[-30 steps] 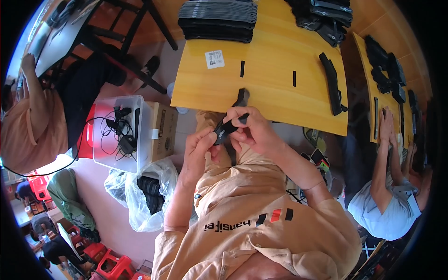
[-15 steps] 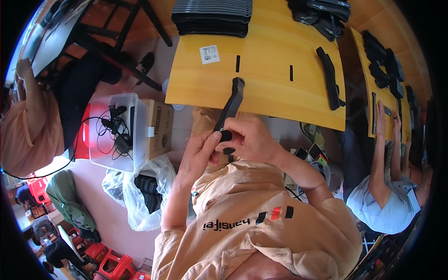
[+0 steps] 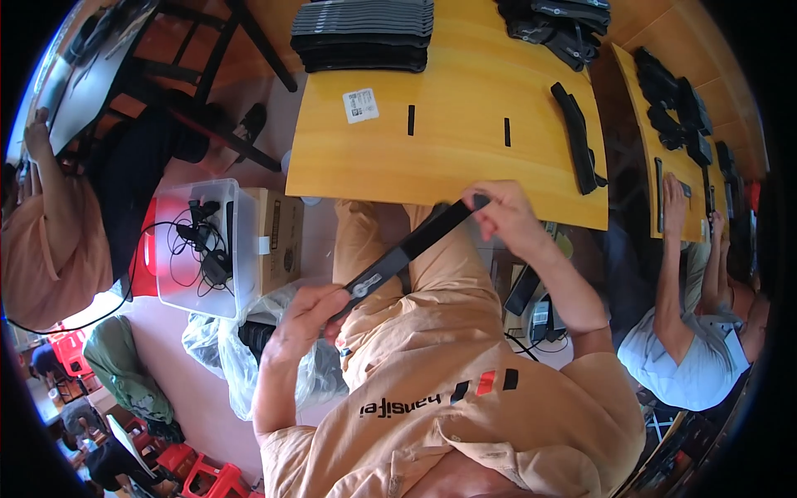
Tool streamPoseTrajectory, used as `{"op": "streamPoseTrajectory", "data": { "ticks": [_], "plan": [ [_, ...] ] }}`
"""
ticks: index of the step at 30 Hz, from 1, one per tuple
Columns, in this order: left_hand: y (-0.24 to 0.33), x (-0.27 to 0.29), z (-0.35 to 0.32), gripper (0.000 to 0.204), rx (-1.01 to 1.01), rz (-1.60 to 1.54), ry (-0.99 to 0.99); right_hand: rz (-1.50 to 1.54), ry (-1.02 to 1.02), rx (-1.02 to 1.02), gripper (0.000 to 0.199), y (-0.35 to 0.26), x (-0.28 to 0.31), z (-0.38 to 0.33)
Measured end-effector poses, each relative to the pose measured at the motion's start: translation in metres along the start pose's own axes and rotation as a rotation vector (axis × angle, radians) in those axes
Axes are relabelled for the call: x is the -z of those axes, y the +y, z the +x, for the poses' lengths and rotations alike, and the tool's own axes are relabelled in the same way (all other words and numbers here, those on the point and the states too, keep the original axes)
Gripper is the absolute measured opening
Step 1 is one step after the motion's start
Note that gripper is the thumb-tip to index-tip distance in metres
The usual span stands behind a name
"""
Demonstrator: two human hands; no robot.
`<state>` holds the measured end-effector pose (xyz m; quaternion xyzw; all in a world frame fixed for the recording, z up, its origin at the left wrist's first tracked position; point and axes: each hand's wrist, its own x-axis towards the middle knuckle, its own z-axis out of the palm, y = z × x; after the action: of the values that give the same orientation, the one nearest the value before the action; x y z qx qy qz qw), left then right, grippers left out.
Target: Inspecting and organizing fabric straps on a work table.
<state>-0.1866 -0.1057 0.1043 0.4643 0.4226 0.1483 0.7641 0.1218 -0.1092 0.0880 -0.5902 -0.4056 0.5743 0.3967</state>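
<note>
A black strap with a grey section and a pale printed mark (image 3: 415, 249) stretches diagonally over my lap, below the table's front edge. My left hand (image 3: 309, 319) is closed on its lower left end, beside the printed mark. At the upper right end, the fingers of my right hand (image 3: 508, 216) pinch the strap's black tip. On the yellow table (image 3: 465, 170) in front of me lie two short black strips (image 3: 411, 120) and a white label (image 3: 361, 106). Farther right rests another black strap (image 3: 573, 137), folded over.
A neat stack of grey and black straps (image 3: 361, 41) stands at the table's back left, a looser pile (image 3: 556, 29) at the back right. Left of my legs are a clear bin with cables (image 3: 241, 249), a carton (image 3: 281, 241) and a plastic bag (image 3: 237, 373). Co-workers sit on both sides.
My hands were close together on the strap; now they are spread, with the strap drawn out between them. My right hand has moved up and right, my left down and left.
</note>
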Motion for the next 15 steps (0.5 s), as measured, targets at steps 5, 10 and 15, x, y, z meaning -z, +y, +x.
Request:
{"op": "streamPoseTrajectory", "data": {
  "ticks": [5,10,15],
  "plan": [
    [-0.006,0.040,-0.041,0.041,0.084,-0.074,0.007,0.003,0.310,0.138,0.015,-0.007,0.089,0.012],
    [-0.032,0.099,-0.097,0.043,-0.089,-0.346,0.286,0.116,0.580,0.328,0.010,-0.044,0.152,-0.002],
    [-0.021,0.081,-0.065,0.040,-0.184,-0.415,0.493,-0.006,0.346,0.294,0.020,-0.053,0.147,-0.027]
  ]
}}
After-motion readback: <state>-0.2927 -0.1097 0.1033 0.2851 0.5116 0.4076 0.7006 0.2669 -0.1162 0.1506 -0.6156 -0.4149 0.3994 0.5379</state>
